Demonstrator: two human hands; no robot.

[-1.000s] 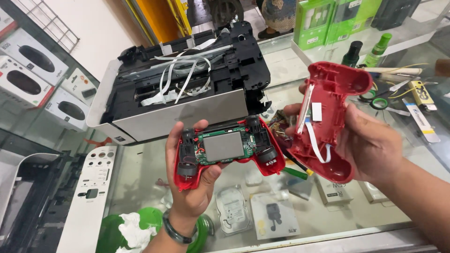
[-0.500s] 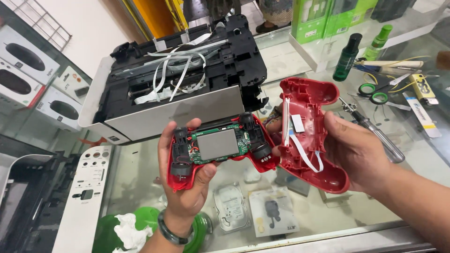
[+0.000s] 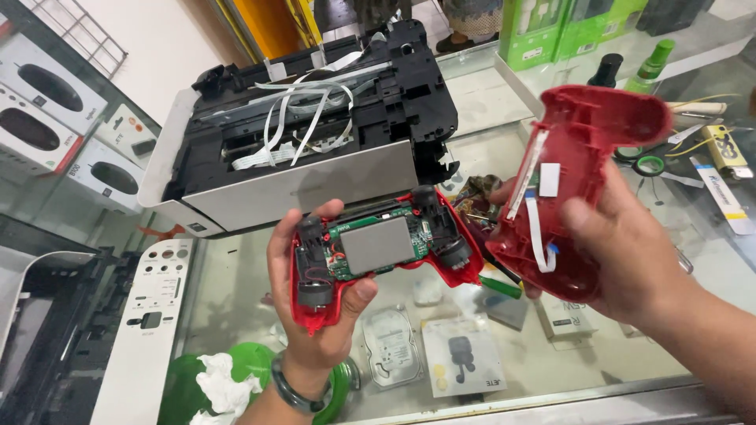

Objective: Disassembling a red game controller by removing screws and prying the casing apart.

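A: Two halves of one red game controller, one in each hand. The left hand (image 3: 319, 315) is wrapped around the front half (image 3: 378, 252), a glossy red plastic shell lying open side up, thumb over its near grip and fingers curled behind its top edge.

B: What is inside it?

A: One green circuit board (image 3: 354, 236) with a flat grey rectangular plate (image 3: 378, 245) on top, and two black round stick modules, one toward each end. Thin red wires run by the left one.

B: And the other hand?

A: The right hand (image 3: 630, 252) grips the back shell (image 3: 579, 181), a hollow, curved red plastic piece turned on edge, inner side facing the left hand. One white flat ribbon cable (image 3: 537, 236) loops along its inside.

B: Beyond the hands?

A: One opened printer (image 3: 315, 134), black plastic frame with a matte grey front, several white ribbon cables lying loose across it. It sits on a glass desk (image 3: 236, 291). Just left of the left hand lies one white panel (image 3: 150, 330), long and flat, pierced with round holes.
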